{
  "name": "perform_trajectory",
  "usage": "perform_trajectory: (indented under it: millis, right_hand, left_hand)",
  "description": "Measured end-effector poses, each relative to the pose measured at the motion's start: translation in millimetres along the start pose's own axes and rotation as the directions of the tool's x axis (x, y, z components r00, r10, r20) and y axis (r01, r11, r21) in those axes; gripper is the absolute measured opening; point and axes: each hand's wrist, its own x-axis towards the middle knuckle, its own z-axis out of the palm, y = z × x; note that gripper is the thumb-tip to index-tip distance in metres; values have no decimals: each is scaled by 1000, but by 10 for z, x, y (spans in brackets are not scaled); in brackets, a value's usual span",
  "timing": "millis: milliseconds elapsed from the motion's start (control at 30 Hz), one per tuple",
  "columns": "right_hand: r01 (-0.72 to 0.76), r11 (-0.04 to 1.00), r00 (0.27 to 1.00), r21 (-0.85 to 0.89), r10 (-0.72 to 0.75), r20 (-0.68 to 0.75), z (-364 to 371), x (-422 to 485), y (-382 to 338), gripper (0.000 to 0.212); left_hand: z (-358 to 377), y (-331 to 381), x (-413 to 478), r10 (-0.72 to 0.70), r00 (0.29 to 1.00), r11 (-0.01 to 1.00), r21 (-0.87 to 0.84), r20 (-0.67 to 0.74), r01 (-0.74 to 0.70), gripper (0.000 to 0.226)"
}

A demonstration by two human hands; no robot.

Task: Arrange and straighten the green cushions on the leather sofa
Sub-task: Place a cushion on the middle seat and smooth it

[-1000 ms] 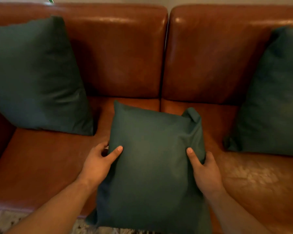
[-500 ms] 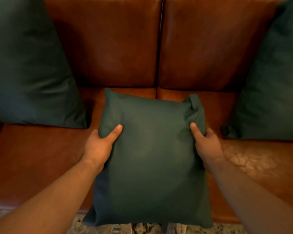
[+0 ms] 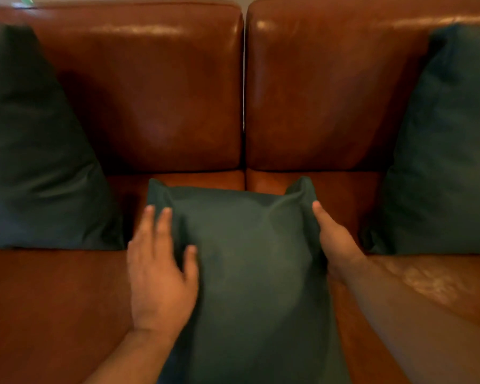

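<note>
I am holding the middle cushion (image 3: 250,273) in front of me, over the centre of the leather sofa (image 3: 155,87). Its top edge is lying across the seam between the two seat pads, short of the backrest, and its lower part is running out of the bottom of the view.

My left hand (image 3: 158,273) is lying flat against the left side of this cushion. The fingers (image 3: 150,217) are pointing straight towards the top left corner and are slightly spread. The thumb is resting on the front face of the fabric. This hand is pressing, not clasping.

My right hand (image 3: 336,242) is gripping the right edge. The thumb is lying along the front face and pointing at the top right corner, where the fabric is bunching into a raised fold. The other fingers are sitting behind the edge and are not visible.

The left cushion (image 3: 39,162) is leaning against the left backrest pad, with its base resting on the seat. The right cushion (image 3: 449,162) is leaning against the right backrest pad in the same way. Both are standing apart from the middle cushion, with bare seat leather showing between them. The right seat pad is showing a worn, cracked patch just beyond my right forearm.
</note>
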Motion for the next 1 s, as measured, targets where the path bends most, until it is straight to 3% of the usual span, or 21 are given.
perform_trajectory:
  millis: [33,100,167,267,367,433,500,567,600,667,733,800,833,867,933,1000]
  right_hand:
    - [-39,999,999,-1,40,24,15,33,-92,53]
    - [-57,998,996,-31,59,71,30,90,-230,40]
    - [-12,997,997,-81,18,76,20,132,-287,25]
    - [64,992,997,-105,-69,-45,49,173,-289,19]
    - [123,923,957,-364,-207,-201,166,173,-272,39]
    - [167,794,877,-585,-391,-279,235,96,-279,50]
    - [410,626,711,-664,-675,-198,331,-123,-251,52]
    - [645,301,527,-703,-841,124,468,-367,-142,56]
    - [678,159,511,-717,-803,306,536,-456,-57,58]
    - [608,-51,646,-793,-548,531,637,-562,159,63]
    - [533,-95,753,-841,-400,523,691,-572,280,65]
    - [549,-76,734,-832,-433,523,747,-557,230,69]
    - [546,-75,717,-834,-473,512,765,-557,193,72]
    - [537,-66,710,-841,-503,492,775,-555,153,75]
    - [504,-88,726,-859,-497,476,774,-551,143,83]
    - [451,-176,813,-875,-322,484,779,-527,179,84]
  left_hand:
    - [27,109,-83,120,990,992,32,78,-122,80]
    - [124,237,-293,215,943,963,106,253,-248,90]
    - [206,224,-372,188,918,936,219,349,-275,93]
    - [292,174,-251,117,910,922,298,397,-249,94]
    - [421,174,-169,76,898,906,346,432,-243,94]
    - [478,164,-158,57,890,906,350,453,-236,94]
    - [526,171,-116,44,877,912,339,479,-230,95]
    - [566,174,-35,24,852,921,319,523,-221,94]
    - [576,159,-18,26,842,935,286,539,-211,92]
    - [542,75,-45,91,837,975,123,540,-185,86]
    - [452,-59,-80,146,882,985,-145,447,-90,76]
    - [325,-276,-33,77,978,957,-289,193,-18,69]
    - [275,-415,21,-21,997,960,-278,74,41,69]
    - [221,-544,99,-148,988,939,-306,49,156,72]
    - [120,-671,226,-353,892,740,-500,281,450,76]
    - [111,-694,212,-442,732,467,-564,519,681,59]
